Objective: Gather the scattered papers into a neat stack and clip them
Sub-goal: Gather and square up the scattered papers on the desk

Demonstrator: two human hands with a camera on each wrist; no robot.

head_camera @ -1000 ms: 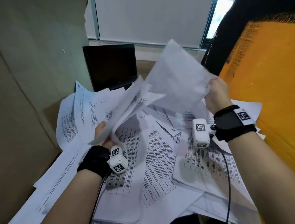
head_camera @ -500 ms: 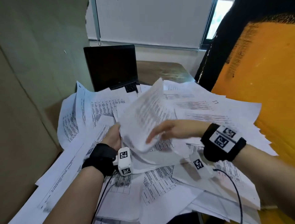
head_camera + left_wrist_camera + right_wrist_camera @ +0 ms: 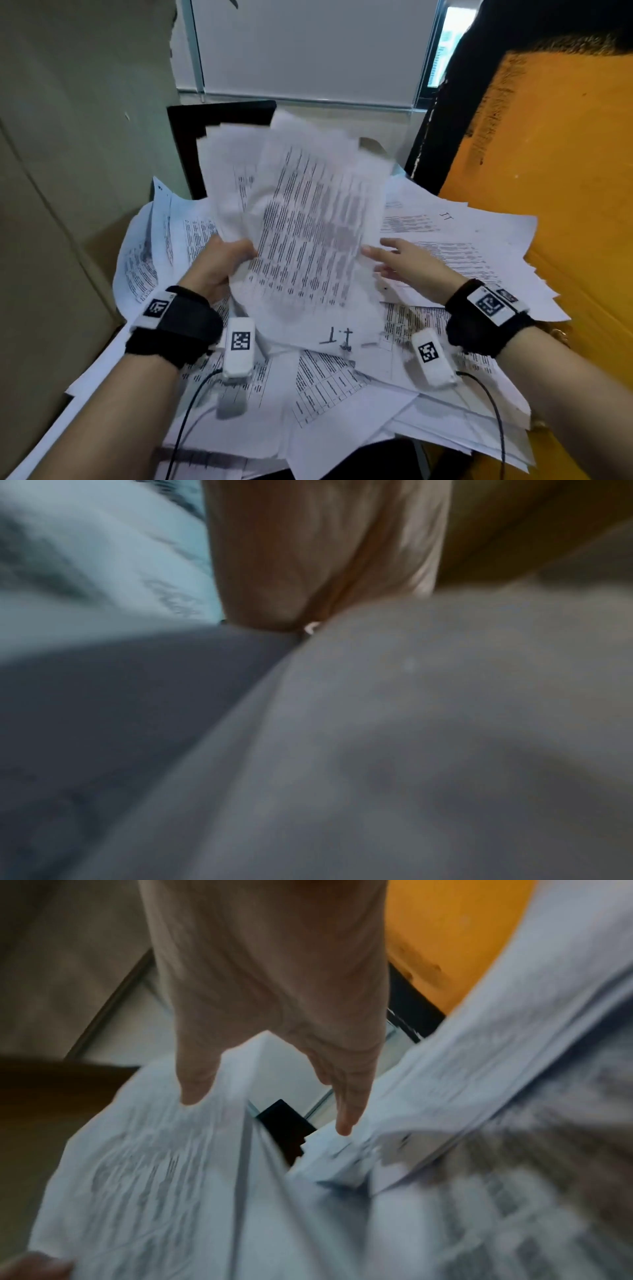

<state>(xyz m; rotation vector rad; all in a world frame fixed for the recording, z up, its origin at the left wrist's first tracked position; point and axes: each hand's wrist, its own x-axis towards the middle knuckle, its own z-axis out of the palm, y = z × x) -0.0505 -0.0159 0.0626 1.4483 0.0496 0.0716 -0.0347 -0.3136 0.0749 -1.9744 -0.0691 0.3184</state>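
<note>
Printed white papers point(image 3: 445, 246) lie scattered in a loose heap over the desk. My left hand point(image 3: 226, 260) grips the left edge of a raised bundle of sheets point(image 3: 301, 219) that stands tilted above the heap; in the left wrist view a finger point(image 3: 284, 561) presses against blurred paper point(image 3: 411, 723). My right hand point(image 3: 394, 263) hovers just right of the bundle with straight, spread fingers and holds nothing. In the right wrist view its fingers point(image 3: 346, 1115) stretch over blurred sheets point(image 3: 154, 1177). No clip is in view.
A black laptop point(image 3: 191, 137) stands behind the papers at the back. An orange board point(image 3: 555, 205) rises on the right and a beige partition point(image 3: 68, 171) on the left. A strip of wooden desk point(image 3: 373, 145) shows at the back.
The right hand put its lifted sheet onto the left hand's bundle, let go, and drew back to the right. The left hand has raised the bundle more upright.
</note>
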